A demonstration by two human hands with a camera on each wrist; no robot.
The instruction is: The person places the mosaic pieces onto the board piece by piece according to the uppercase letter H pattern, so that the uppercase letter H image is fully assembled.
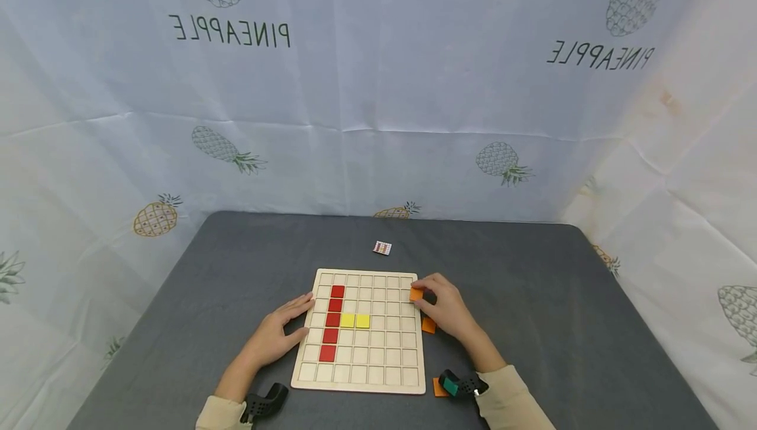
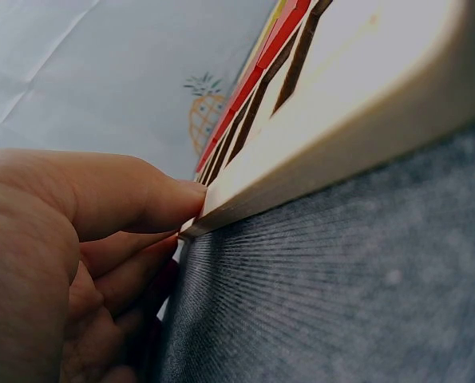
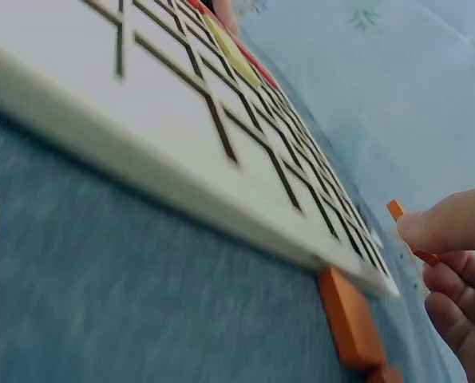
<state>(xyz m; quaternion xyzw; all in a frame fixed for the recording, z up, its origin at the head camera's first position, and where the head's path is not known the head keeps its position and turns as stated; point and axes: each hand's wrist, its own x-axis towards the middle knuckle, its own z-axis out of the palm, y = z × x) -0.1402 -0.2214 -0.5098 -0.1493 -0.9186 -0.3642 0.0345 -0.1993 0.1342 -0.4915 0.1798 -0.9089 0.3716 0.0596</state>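
Note:
A pale wooden grid board (image 1: 357, 388) lies on the dark table. Along its left side rests my left hand (image 1: 272, 334), thumb and fingers extended, with the thumb tip touching the board's edge in the left wrist view. Between thumb and fingers, my right hand (image 1: 446, 308) pinches an orange square tile (image 1: 416, 294) over the board's upper right edge. In the right wrist view this thin tile (image 3: 396, 210) is raised on its side. Several red tiles (image 1: 330, 336) form a column in the left part of the grid. Two yellow tiles (image 1: 363, 321) sit in a row to the right of that column's middle.
An orange tile (image 1: 428, 325) lies against the board's right side, under my right hand. Another orange tile (image 1: 439, 388) is partly covered by the right wrist's black strap (image 1: 464, 384). Beyond the board lies a small printed card (image 1: 382, 248). A pineapple-print curtain (image 1: 378, 88) hangs behind the table.

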